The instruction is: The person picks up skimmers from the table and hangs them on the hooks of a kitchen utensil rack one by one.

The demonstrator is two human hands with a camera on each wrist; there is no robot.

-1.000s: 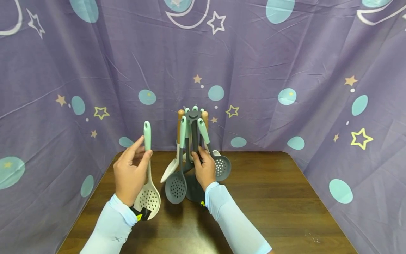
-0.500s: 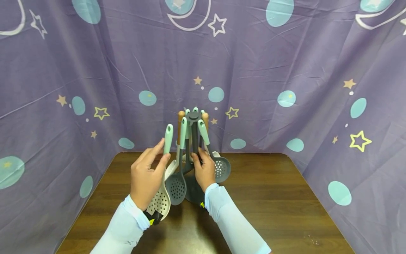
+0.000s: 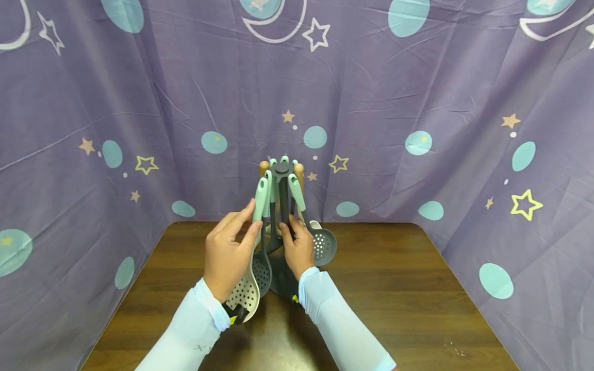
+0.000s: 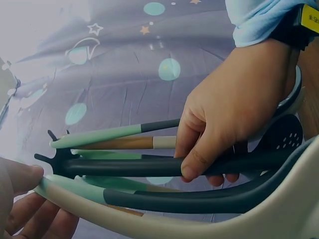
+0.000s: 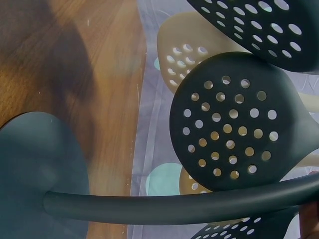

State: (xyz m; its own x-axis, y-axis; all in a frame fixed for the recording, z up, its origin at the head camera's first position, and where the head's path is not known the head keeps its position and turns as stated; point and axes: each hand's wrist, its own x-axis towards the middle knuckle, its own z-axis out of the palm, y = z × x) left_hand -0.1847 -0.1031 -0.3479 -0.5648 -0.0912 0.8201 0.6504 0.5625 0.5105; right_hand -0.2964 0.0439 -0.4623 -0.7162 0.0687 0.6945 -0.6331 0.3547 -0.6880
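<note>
In the head view my left hand (image 3: 229,252) pinches the mint handle of a cream skimmer (image 3: 244,292) between thumb and fingers. The skimmer hangs head down, its handle top close beside the hook ring of a dark utensil stand (image 3: 282,170). My right hand (image 3: 299,247) grips the stand's post (image 4: 124,167), which the left wrist view shows clearly. On the stand hang several utensils, among them a dark skimmer (image 3: 262,273) behind the cream one and another dark skimmer (image 3: 324,246) on the right. Whether the cream skimmer's handle touches a hook cannot be told.
The stand's round dark base (image 5: 40,164) rests on a brown wooden table (image 3: 380,288). Utensils with wooden handles (image 3: 299,170) hang toward the back of the stand. A purple patterned curtain (image 3: 380,103) encloses the table behind and at both sides.
My left hand has carried the cream skimmer rightward, from apart on the left to right beside the stand, where it partly covers the dark skimmer. My right hand stays on the post.
</note>
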